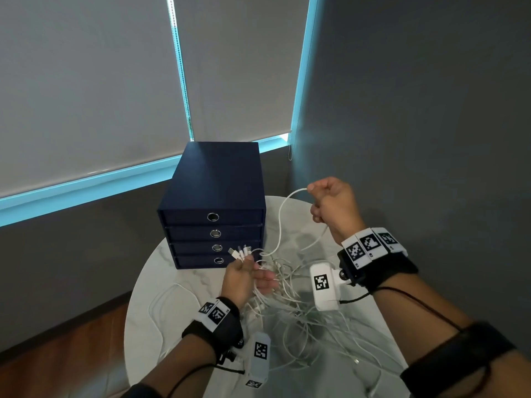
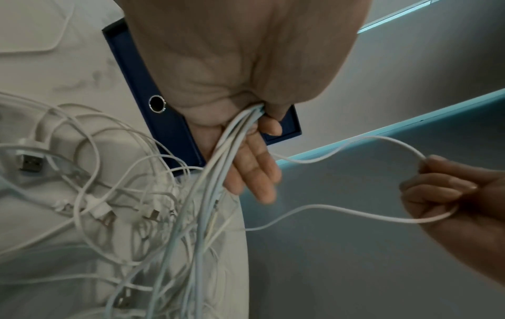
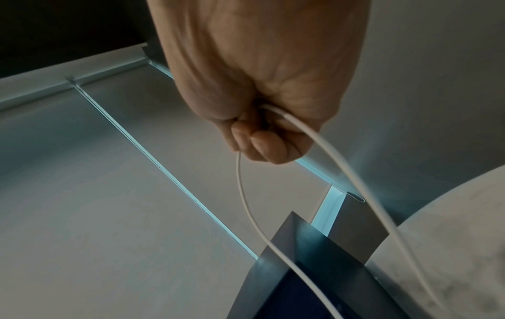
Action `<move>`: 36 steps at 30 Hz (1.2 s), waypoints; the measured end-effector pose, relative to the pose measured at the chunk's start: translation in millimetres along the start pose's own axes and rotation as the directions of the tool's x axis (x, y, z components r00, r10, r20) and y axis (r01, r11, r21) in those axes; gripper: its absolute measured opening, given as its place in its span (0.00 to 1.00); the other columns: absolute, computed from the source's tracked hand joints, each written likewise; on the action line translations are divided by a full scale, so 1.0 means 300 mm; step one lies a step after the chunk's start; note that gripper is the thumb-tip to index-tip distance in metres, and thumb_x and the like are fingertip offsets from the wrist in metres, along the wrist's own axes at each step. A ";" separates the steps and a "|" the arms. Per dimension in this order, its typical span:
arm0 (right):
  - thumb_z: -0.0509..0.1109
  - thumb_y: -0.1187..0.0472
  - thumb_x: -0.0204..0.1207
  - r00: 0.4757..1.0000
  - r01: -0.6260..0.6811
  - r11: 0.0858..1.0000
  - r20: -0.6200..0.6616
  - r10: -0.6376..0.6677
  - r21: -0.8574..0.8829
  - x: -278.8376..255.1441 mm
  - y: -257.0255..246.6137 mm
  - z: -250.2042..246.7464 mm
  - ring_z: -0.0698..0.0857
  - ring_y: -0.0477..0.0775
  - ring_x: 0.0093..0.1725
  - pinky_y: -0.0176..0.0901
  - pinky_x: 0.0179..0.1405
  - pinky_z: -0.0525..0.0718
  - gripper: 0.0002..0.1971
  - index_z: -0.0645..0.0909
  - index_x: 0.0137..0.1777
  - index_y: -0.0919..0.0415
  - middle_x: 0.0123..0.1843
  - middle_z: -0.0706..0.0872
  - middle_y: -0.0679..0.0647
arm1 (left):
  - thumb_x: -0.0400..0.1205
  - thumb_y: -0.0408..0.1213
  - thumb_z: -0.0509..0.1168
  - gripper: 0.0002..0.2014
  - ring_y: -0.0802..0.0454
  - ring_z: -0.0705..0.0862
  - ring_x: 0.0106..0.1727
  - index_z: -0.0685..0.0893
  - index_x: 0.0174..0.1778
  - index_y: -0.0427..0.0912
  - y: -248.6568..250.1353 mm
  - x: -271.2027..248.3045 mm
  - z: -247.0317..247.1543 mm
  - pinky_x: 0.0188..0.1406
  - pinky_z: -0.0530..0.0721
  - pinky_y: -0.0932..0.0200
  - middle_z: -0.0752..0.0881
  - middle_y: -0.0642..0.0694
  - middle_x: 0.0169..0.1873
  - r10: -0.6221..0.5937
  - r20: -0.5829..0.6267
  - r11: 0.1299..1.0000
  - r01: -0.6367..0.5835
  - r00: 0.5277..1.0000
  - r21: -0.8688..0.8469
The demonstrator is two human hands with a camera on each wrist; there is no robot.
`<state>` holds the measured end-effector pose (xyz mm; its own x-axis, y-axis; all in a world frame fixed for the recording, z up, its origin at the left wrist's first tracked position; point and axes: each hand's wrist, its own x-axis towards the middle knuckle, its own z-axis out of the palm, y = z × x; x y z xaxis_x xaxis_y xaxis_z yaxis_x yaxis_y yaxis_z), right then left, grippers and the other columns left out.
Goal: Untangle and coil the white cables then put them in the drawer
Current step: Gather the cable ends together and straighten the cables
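Note:
A tangle of white cables (image 1: 290, 300) lies on the round marble table (image 1: 161, 285) in front of a dark blue drawer unit (image 1: 214, 205) whose drawers all look closed. My left hand (image 1: 244, 278) grips a bundle of several cable ends (image 2: 232, 138), their plugs (image 1: 240, 252) sticking out above the fist toward the drawers. My right hand (image 1: 333, 202), raised to the right of the unit, grips one white cable (image 1: 280, 216) in a fist (image 3: 262, 133). That cable loops down from both sides of the fist to the tangle.
The drawer unit stands at the table's far edge, against a grey wall and window blinds. A wooden floor (image 1: 71, 334) shows lower left. Loose cable loops (image 1: 316, 349) spread across the near right of the table.

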<state>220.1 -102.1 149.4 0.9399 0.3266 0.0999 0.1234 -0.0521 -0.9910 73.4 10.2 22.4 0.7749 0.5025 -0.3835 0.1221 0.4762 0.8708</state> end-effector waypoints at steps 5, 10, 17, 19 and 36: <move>0.65 0.64 0.84 0.992 0.034 0.999 0.125 -0.036 0.013 -0.070 0.033 0.033 0.70 0.47 0.18 0.39 0.21 0.70 0.07 0.77 0.43 0.61 0.20 0.74 0.48 | 0.92 0.44 0.50 0.20 0.38 0.90 0.30 0.76 0.41 0.36 0.043 -0.037 0.044 0.33 0.88 0.49 0.90 0.29 0.36 -0.054 0.132 0.997 0.059 0.990 -0.040; 0.66 0.68 0.83 0.937 -0.022 0.999 0.348 0.007 0.039 -0.120 0.027 0.038 0.65 0.48 0.17 0.37 0.20 0.62 0.07 0.76 0.43 0.63 0.18 0.69 0.45 | 0.93 0.43 0.49 0.18 0.35 0.92 0.45 0.77 0.53 0.31 0.067 -0.025 0.058 0.46 0.89 0.44 0.90 0.28 0.52 -0.087 0.168 0.967 0.124 0.982 -0.224; 0.68 0.70 0.80 0.882 -0.102 0.987 0.448 0.147 -0.123 -0.135 0.104 -0.052 0.63 0.48 0.16 0.32 0.18 0.59 0.06 0.79 0.41 0.64 0.18 0.68 0.49 | 0.93 0.44 0.47 0.18 0.38 0.89 0.54 0.72 0.39 0.43 0.126 0.021 0.023 0.60 0.82 0.46 0.88 0.29 0.56 -0.119 0.034 0.759 0.113 0.992 -0.642; 0.68 0.70 0.79 0.875 -0.174 0.974 0.432 0.221 -0.146 -0.120 0.139 -0.112 0.61 0.46 0.16 0.31 0.18 0.56 0.07 0.78 0.39 0.64 0.18 0.65 0.50 | 0.93 0.45 0.47 0.20 0.41 0.88 0.52 0.72 0.36 0.43 0.130 0.022 0.002 0.63 0.79 0.47 0.89 0.33 0.50 -0.149 0.005 0.707 0.110 0.989 -0.699; 0.76 0.66 0.74 0.927 -0.357 0.702 -0.138 0.349 -0.616 -0.040 0.474 -0.456 0.75 0.55 0.24 0.41 0.30 0.74 0.14 0.78 0.29 0.63 0.23 0.77 0.56 | 0.92 0.45 0.51 0.20 0.50 0.75 0.27 0.72 0.34 0.44 0.088 0.032 -0.008 0.51 0.82 0.45 0.73 0.48 0.24 0.001 -0.150 0.723 -0.104 0.989 -0.683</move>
<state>270.0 -242.6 19.4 0.9582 0.1540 -0.2412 -0.0524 -0.7343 -0.6768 82.5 29.3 40.9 0.6728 0.6056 -0.4249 -0.4160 0.7847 0.4595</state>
